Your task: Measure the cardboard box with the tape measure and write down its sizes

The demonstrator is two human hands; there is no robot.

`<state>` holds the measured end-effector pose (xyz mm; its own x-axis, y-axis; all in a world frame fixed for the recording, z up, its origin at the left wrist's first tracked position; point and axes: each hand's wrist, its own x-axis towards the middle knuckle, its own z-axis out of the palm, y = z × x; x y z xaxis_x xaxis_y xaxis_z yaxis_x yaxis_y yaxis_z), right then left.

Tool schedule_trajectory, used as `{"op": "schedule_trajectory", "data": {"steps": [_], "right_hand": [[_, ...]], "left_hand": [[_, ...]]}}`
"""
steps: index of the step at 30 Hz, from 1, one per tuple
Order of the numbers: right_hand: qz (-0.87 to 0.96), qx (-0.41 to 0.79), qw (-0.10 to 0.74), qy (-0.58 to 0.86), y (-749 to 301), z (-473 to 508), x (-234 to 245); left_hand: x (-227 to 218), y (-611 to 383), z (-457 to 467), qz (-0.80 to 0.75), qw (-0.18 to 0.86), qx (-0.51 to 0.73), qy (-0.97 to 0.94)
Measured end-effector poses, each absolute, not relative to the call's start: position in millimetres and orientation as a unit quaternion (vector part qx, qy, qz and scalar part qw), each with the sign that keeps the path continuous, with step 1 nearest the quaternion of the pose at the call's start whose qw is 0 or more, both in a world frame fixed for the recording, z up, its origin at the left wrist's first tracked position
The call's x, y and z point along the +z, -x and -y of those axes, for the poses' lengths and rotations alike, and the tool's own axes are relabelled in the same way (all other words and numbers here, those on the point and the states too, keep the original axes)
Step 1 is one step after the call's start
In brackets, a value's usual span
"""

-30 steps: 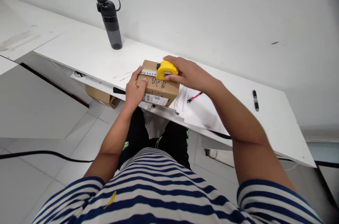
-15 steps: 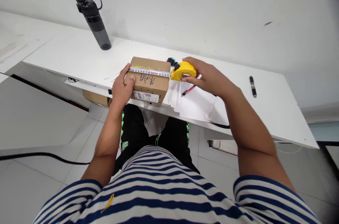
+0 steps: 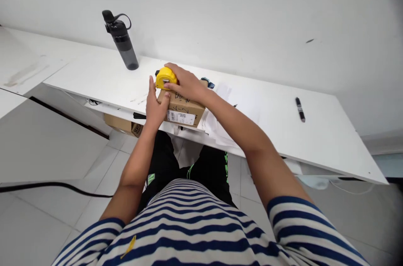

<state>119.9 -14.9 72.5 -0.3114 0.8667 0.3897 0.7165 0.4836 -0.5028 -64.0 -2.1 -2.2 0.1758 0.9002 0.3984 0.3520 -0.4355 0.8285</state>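
A brown cardboard box (image 3: 192, 109) with handwriting and a white label sits at the front of the white table. My left hand (image 3: 155, 108) grips its left end, thumb on the top edge and index finger pointing up along the side. Above the box's left end, my right hand (image 3: 189, 85) is closed around a yellow tape measure (image 3: 166, 76). The tape measure is close to my left fingertips, and no blade shows across the box. Part of the box's top is hidden by my right hand.
A dark water bottle (image 3: 124, 45) stands at the back left by the wall. White papers (image 3: 215, 127) lie right of the box, partly under my right forearm. A black marker (image 3: 300, 109) lies further right. Another cardboard box (image 3: 117, 123) is below the tabletop, and a small dark blue item (image 3: 208, 83) is behind the box.
My right hand has carried the tape measure left from the box's right end to its left end. The blade lying across the top is gone from view. My left hand stays at the box.
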Motion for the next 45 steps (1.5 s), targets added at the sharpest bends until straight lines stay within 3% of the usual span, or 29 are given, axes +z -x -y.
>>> {"op": "schedule_trajectory", "data": {"steps": [4, 7, 10, 13, 17, 19, 21, 23, 25, 33, 36, 41, 45], "right_hand": [[0.798, 0.123, 0.360, 0.468, -109, 3, 76], [0.768, 0.127, 0.426, 0.462, -117, 40, 76], [0.740, 0.132, 0.490, 0.441, -122, 101, 61], [0.765, 0.121, 0.485, 0.405, -128, 156, 38], [0.759, 0.075, 0.466, 0.448, -172, 180, 10], [0.683, 0.048, 0.429, 0.590, -208, 170, 0], [0.629, 0.026, 0.296, 0.718, -245, 151, -7], [0.625, 0.032, 0.142, 0.767, -274, 131, -13], [0.646, 0.062, 0.054, 0.759, -291, 116, -18], [0.706, 0.002, -0.041, 0.707, -302, 125, -35], [0.657, -0.002, 0.048, 0.753, -295, 132, -35], [0.517, 0.110, 0.447, 0.722, -256, 133, -39], [0.467, 0.208, 0.560, 0.652, -231, 129, -54]], "left_hand": [[1, 63, 19, -0.461, 0.187, 0.554, -0.668], [6, 60, 47, -0.385, 0.143, 0.620, -0.668], [11, 54, 81, -0.272, 0.256, 0.656, -0.656], [14, 47, 108, -0.170, 0.401, 0.578, -0.690], [10, 29, 118, -0.081, 0.451, 0.453, -0.765], [3, 15, 113, -0.054, 0.447, 0.369, -0.813], [-6, -3, 106, -0.059, 0.418, 0.295, -0.857], [-16, -21, 97, -0.094, 0.374, 0.244, -0.890], [-24, -35, 90, -0.122, 0.333, 0.205, -0.912], [-37, -41, 79, -0.171, 0.341, 0.149, -0.912], [-43, -35, 75, -0.183, 0.347, 0.147, -0.908], [-53, -28, 71, -0.231, 0.360, 0.146, -0.892], [-56, -27, 73, -0.232, 0.353, 0.150, -0.894]]}}
